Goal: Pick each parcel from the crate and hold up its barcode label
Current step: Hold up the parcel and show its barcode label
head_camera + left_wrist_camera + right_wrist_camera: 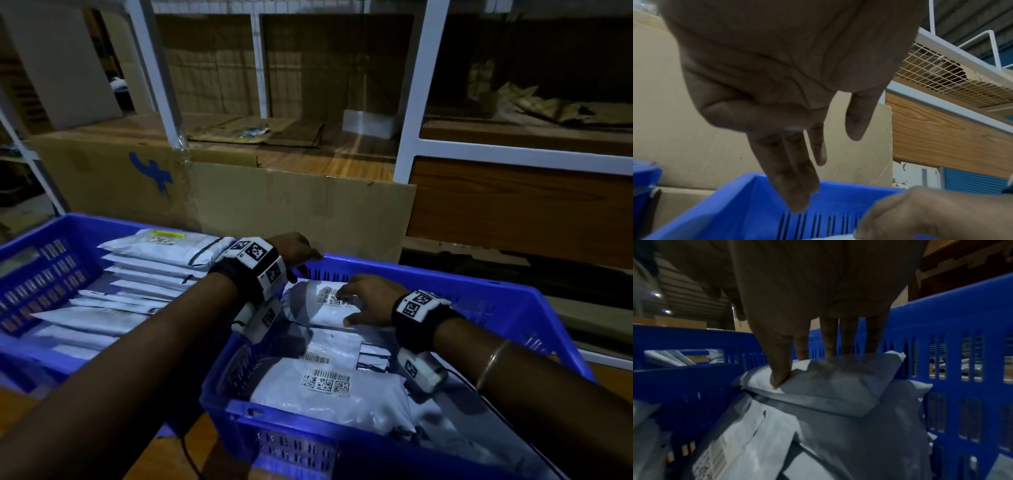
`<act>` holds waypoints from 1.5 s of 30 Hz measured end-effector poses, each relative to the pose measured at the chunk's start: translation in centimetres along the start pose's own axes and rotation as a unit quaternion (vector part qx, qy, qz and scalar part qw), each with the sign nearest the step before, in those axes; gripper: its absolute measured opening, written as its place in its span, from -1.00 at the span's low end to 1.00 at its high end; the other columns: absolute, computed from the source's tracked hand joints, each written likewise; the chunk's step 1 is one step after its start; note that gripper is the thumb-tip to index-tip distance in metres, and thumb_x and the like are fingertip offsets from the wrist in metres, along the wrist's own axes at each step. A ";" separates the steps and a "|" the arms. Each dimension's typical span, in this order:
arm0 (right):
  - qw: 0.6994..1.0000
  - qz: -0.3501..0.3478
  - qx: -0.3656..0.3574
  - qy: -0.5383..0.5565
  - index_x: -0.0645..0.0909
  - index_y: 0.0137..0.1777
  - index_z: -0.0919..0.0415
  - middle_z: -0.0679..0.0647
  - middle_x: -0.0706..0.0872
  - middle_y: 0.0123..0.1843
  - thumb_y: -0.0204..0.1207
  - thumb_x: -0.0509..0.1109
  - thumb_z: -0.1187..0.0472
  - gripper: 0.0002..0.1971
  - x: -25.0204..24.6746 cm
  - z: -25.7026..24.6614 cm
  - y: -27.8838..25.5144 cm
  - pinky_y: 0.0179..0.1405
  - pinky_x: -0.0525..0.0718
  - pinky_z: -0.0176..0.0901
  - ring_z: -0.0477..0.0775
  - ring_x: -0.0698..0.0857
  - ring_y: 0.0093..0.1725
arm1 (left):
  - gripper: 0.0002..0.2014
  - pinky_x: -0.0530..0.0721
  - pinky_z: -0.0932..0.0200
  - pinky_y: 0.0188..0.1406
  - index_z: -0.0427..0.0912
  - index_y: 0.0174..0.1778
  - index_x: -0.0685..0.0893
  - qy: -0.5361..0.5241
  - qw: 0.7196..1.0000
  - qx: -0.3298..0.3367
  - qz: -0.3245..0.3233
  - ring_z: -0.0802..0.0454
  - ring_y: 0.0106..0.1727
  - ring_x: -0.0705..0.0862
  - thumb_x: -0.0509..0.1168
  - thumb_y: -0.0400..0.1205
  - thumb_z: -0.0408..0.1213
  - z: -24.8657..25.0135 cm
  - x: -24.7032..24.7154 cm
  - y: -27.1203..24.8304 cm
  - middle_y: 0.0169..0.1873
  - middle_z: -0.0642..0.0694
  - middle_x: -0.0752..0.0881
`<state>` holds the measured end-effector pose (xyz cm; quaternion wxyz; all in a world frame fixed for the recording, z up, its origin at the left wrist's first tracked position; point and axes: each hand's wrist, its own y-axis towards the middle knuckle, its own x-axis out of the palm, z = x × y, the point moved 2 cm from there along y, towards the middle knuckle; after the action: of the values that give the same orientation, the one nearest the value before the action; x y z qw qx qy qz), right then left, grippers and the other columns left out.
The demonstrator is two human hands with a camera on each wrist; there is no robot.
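A blue crate [445,284] in front of me holds several grey-white poly parcels. The top parcel [318,311] lies at the crate's far end, its barcode label [329,298] facing up. My right hand [364,301] rests on this parcel [828,386], fingers spread over the label and thumb pressing its near edge. My left hand [298,250] hovers over the crate's far rim [735,203], fingers straight and holding nothing. Nearer to me lies another parcel [325,401] with its own barcode label [325,380].
A second blue crate [41,246] to the left carries a row of stacked parcels [137,284]. A big cardboard box [274,205] stands right behind both crates. White shelving posts [418,102] and wooden shelves rise beyond it.
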<state>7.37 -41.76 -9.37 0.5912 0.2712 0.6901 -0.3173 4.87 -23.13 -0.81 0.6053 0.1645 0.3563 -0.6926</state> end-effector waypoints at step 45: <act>0.957 -0.252 0.122 0.076 0.70 -0.31 0.01 -0.12 0.70 -0.33 0.23 0.74 0.19 -0.77 4.6 8.4 -9.2 -0.10 0.63 -0.23 -0.04 0.65 -0.22 | -0.71 0.53 0.37 -0.74 -0.34 0.10 0.71 0.047 0.994 0.069 -0.076 0.08 -0.46 0.64 0.31 0.69 -0.15 5.3 10.6 3.2 -0.16 -0.22 0.74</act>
<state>5.15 -54.15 -13.71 0.4005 0.1820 0.7350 -0.5160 6.69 -34.52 -5.09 0.5210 0.2103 0.3471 -0.7509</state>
